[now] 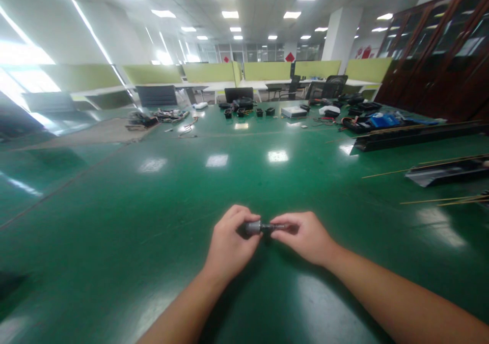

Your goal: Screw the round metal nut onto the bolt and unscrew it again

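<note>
My left hand (234, 243) is closed around a small grey cylinder (252, 227), thumb below and fingers above. A thin dark shaft (266, 228) sticks out of the cylinder to the right, in line with it. My right hand (305, 237) pinches the far end of this shaft between thumb and fingers. Both hands are close together over the near middle of the green tabletop (214, 191). The exact kind of the grey part is too small to make out, and my left fingers cover its left end.
Long dark metal channels (416, 136) and thin yellow rods (385, 174) lie at the right. A blue bundle (384, 120), a white box (294, 111) and several small black parts (241, 112) stand along the far side. Another pile of parts (141, 121) lies at the far left.
</note>
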A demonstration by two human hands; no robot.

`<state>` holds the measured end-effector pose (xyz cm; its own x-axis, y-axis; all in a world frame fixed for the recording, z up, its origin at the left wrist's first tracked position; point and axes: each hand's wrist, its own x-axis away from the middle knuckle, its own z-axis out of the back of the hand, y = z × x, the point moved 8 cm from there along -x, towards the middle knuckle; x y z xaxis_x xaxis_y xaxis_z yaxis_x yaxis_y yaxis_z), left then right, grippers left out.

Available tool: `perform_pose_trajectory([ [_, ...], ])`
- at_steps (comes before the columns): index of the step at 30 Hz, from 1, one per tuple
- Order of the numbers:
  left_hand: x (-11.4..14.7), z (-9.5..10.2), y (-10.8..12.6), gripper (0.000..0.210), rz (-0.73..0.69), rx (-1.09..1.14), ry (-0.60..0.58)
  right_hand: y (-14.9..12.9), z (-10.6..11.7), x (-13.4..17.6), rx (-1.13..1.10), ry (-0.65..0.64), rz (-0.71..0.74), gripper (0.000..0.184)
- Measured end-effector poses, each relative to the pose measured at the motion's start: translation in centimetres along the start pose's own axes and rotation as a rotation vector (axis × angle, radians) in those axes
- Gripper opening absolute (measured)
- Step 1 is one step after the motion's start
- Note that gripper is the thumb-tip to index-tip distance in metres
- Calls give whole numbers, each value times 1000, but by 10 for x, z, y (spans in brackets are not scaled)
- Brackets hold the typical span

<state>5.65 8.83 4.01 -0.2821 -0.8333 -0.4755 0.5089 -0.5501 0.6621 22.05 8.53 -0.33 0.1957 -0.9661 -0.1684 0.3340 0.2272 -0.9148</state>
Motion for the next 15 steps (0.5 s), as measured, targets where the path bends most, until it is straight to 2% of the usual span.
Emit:
perform_pose_trajectory([
  [11,1,4,3,18,5,-45,-2,-1,3,-1,-70,15,12,24],
  [13,1,6,3,21,25,-60,-16,1,2,-2,-130,10,-10,25],
  [15,1,11,5,34,44,-98,-1,6,2,-3,-217,25,-55,29],
])
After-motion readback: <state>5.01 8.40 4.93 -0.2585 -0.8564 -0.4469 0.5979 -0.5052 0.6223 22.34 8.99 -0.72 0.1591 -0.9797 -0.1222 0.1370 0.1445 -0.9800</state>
